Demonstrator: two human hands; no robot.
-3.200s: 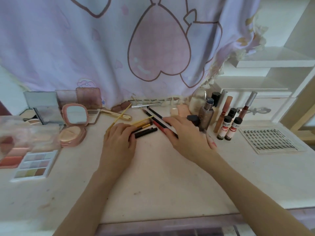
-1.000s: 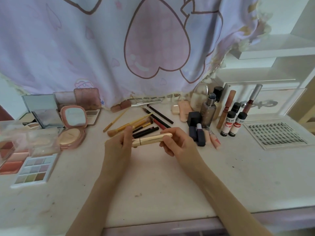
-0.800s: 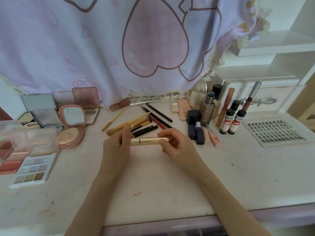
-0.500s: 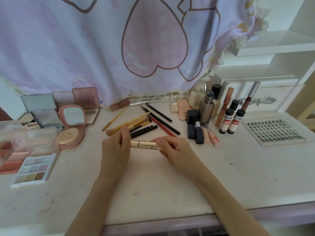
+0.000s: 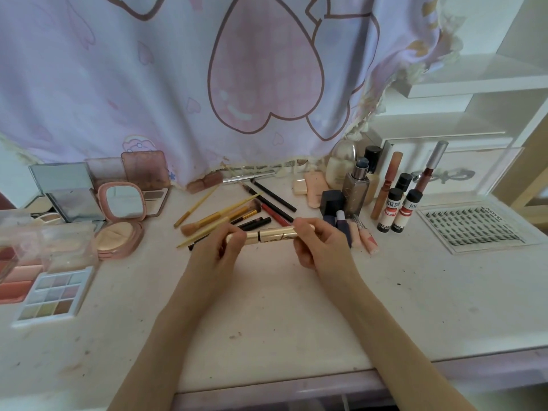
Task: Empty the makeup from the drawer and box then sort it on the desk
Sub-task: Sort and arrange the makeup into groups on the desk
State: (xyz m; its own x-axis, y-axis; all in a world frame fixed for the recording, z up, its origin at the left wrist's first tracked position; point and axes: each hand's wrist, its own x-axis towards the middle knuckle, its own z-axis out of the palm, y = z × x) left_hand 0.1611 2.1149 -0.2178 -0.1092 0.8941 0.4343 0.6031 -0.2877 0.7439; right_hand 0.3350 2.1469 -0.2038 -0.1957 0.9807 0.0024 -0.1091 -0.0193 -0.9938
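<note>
Shiny gold metallic tube point(image 5: 271, 235) between hands; matt speckled white desk point(image 5: 267, 307) beneath; soft lilac heart-print cloth point(image 5: 148, 84) beyond; clear glossy plastic lash tray point(image 5: 474, 226) right.

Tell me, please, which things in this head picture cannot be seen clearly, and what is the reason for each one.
- Gold tube: both ends are hidden in the left hand and right hand; its print is too small to read.
- Drawer: cut off by the bottom edge, so its contents are unseen.
- Blush palette: cut off by the left edge and blurred behind a clear lid.
- Lash tray: its label is too small to read.
</note>
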